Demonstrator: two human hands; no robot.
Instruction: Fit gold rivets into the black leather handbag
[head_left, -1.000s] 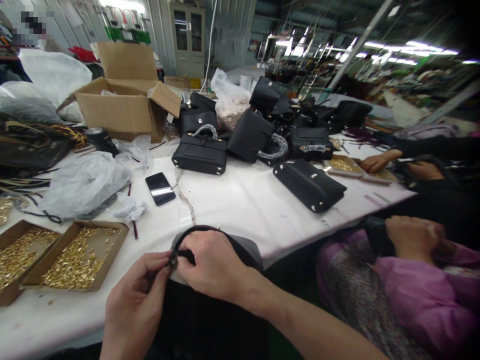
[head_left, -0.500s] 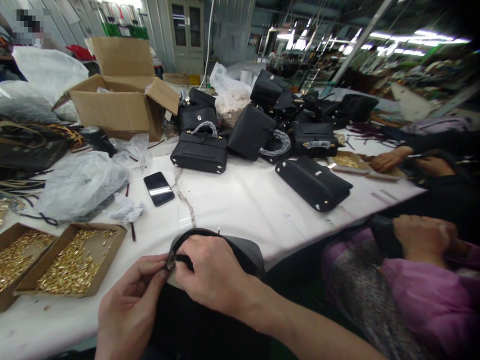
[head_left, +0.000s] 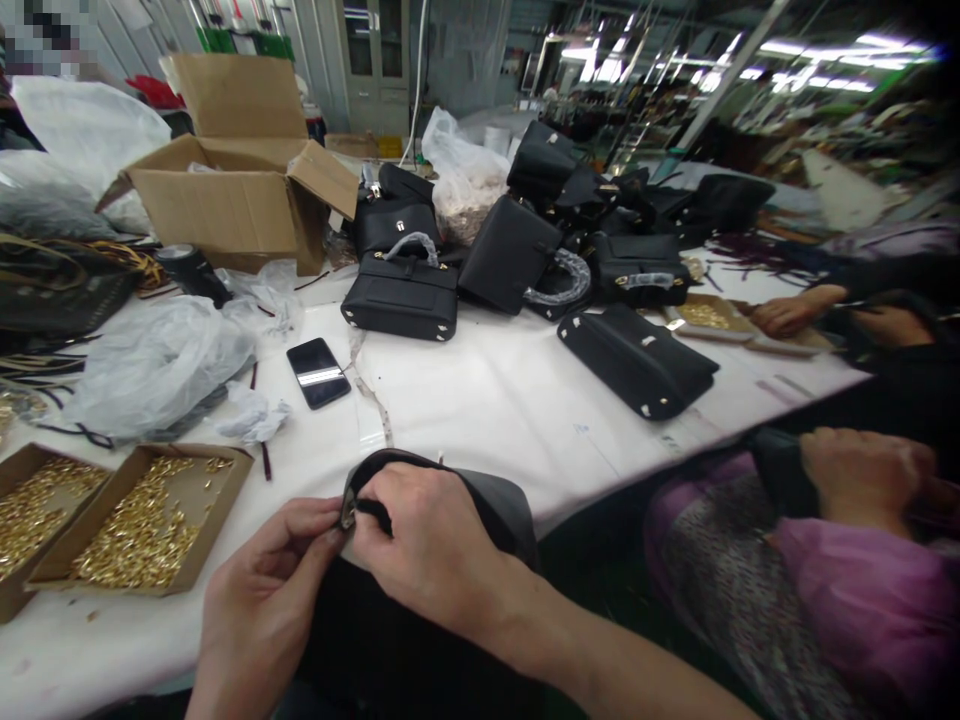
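Observation:
A black handbag (head_left: 491, 490) lies at the table's near edge, its mouth towards me and its lower part lost in dark shadow. My left hand (head_left: 274, 580) pinches the left edge of its opening between thumb and fingers. Close against that same edge, my right hand (head_left: 427, 530) is closed, fingers curled at the rim. A short black piece (head_left: 375, 515) shows between its thumb and fingers; its kind I cannot make out. A small metal-looking spot sits at the rim between both hands. To the left are cardboard trays (head_left: 217, 530) of small gold-coloured metal pieces (head_left: 142, 530).
A phone (head_left: 318, 373) lies mid-table. Behind it stand several black handbags (head_left: 401, 295), and another (head_left: 637, 360) lies right. Crumpled plastic (head_left: 157, 365) and an open cardboard box (head_left: 225, 215) are at left. Co-workers' hands (head_left: 862, 475) and a pink sleeve (head_left: 862, 580) are at right.
The view has shifted slightly. Both hands keep their hold at the handbag's rim, with hardly any movement. The co-workers' hands stay about where they were.

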